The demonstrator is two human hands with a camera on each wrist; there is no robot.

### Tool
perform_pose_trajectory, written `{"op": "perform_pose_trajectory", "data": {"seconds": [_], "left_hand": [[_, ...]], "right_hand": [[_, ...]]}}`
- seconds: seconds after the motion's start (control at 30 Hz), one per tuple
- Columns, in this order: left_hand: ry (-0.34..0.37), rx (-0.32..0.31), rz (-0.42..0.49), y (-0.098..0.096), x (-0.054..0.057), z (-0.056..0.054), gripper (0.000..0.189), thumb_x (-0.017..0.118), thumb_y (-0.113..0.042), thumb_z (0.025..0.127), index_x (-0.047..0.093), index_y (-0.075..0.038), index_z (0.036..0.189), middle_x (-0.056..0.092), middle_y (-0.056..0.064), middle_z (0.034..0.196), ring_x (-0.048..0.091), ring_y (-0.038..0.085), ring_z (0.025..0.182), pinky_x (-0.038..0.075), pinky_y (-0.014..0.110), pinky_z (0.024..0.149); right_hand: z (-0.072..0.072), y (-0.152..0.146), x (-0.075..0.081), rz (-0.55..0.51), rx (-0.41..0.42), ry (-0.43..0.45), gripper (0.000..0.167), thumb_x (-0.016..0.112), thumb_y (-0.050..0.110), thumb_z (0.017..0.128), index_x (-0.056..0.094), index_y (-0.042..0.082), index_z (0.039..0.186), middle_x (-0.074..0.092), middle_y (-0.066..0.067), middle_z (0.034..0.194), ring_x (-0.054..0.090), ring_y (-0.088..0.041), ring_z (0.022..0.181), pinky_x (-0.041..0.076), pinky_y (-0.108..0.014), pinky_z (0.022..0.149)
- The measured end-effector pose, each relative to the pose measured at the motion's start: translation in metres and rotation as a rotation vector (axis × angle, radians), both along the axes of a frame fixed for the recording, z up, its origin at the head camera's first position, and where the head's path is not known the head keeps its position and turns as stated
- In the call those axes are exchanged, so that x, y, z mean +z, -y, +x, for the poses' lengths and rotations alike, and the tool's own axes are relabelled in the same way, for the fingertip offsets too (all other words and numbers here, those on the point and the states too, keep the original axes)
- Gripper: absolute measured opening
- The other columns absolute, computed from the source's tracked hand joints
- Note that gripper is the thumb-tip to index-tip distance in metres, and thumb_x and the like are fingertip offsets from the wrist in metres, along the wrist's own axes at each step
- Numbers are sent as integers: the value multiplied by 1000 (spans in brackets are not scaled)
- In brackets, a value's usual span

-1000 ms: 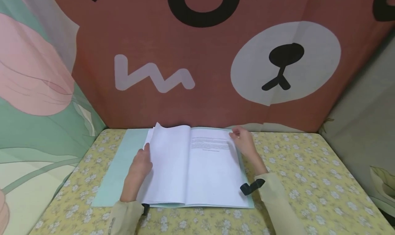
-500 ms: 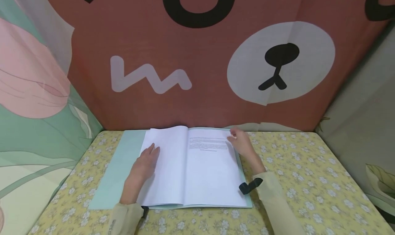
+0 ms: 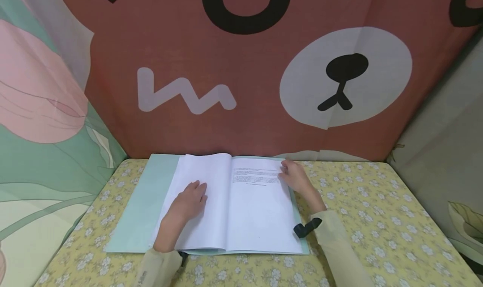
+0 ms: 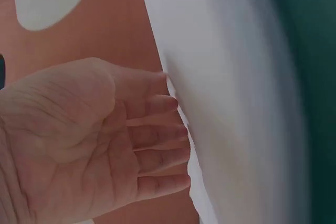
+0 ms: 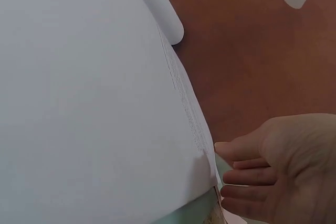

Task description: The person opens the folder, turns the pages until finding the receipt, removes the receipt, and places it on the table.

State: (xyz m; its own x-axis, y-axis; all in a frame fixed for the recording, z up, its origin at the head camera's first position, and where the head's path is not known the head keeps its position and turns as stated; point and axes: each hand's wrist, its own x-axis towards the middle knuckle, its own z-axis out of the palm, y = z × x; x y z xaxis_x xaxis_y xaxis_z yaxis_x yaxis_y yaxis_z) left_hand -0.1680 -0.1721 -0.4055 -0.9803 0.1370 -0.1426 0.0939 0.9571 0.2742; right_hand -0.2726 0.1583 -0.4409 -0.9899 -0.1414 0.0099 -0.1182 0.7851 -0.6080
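An open booklet of white sheets [image 3: 260,220] with a pale green cover [image 3: 141,203] lies on the table. Its right page carries a short block of print near the top; the left page [image 3: 209,169] is blank and bows up towards the fold. My left hand [image 3: 188,203] rests on that left page, fingers extended, and in the left wrist view its fingertips [image 4: 181,129] meet the paper. At the top right corner of the right page is my right hand [image 3: 297,177]. In the right wrist view, its thumb and loosely straight fingers [image 5: 249,177] stand apart beside the page edge.
A yellow flowered cloth [image 3: 362,220] covers the table. Behind it hangs a reddish-brown curtain [image 3: 256,127] with a bear's face, close to the booklet's far edge. More printed fabric [image 3: 41,165] closes off the left side, and a grey drape [image 3: 445,144] the right.
My left hand has let go of the turned page's outer edge and slid right onto the page, which now lies flatter. My right hand has stayed by the top right corner.
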Motion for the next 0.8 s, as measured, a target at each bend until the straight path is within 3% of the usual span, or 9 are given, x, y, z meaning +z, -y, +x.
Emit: {"op": "perform_pose_trajectory", "data": {"seconds": [0.2,0.5,0.8], "left_hand": [[-50,-64,32,-18,1,4,56,58,-29,107,48,2,152,40,23,160,33,46,149,32,59,118],[126,3,36,-21,-2,6,65,57,-36,106,40,-1,158,27,24,166,20,50,152,23,69,118],[185,20,63,-17,-9,1,68,55,-39,107,35,-2,160,23,24,168,14,49,154,18,71,118]], "right_hand": [[-2,-2,-3,21,16,-8,47,65,5,100,52,-12,142,59,-30,140,57,-42,131,49,-50,107],[0,-2,-5,14,44,20,54,64,7,102,44,-9,150,53,-28,148,51,-42,138,45,-50,111],[-1,-5,-8,14,70,57,64,64,9,102,34,-8,157,43,-27,156,39,-41,147,36,-51,118]]}}
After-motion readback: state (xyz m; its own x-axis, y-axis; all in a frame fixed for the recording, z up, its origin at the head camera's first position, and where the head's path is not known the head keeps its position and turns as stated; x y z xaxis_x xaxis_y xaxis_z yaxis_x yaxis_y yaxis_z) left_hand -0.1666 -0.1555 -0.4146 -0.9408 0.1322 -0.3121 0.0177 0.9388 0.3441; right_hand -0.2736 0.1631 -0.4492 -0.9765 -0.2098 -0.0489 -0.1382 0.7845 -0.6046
